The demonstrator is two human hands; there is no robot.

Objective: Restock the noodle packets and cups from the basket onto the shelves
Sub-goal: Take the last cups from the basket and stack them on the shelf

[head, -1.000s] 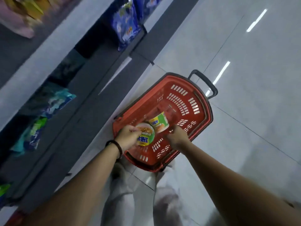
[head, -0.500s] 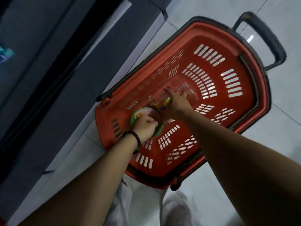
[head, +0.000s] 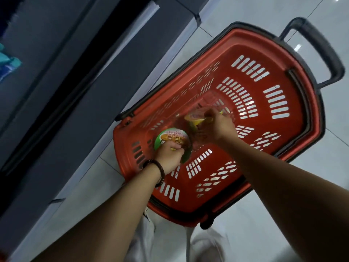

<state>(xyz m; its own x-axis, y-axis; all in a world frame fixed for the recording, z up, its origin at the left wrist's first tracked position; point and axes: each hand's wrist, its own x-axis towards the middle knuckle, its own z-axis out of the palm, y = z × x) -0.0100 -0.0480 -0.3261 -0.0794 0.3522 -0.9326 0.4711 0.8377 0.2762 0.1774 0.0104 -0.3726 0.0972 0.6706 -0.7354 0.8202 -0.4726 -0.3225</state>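
Two hands are reaching down into the basket [head: 299, 133] on the floor. Far left, a blue packet [head: 8, 63] is peeking in from the dark shelf [head: 62, 76]. Left hand [head: 170, 157], bracelet [head: 157, 170] on the wrist, is curling its fingers over the green cup [head: 167, 136] by the basket's left wall. Right hand [head: 219, 124] is gripping the yellow cup [head: 194, 119] mid-basket, fingers bent round it, blur hiding the details.

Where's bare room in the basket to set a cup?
Free: red slotted plastic basket floor between right hand and black handle. Crowded: opposite end, where left hand holds a green-rimmed cup, right hand a yellow cup.
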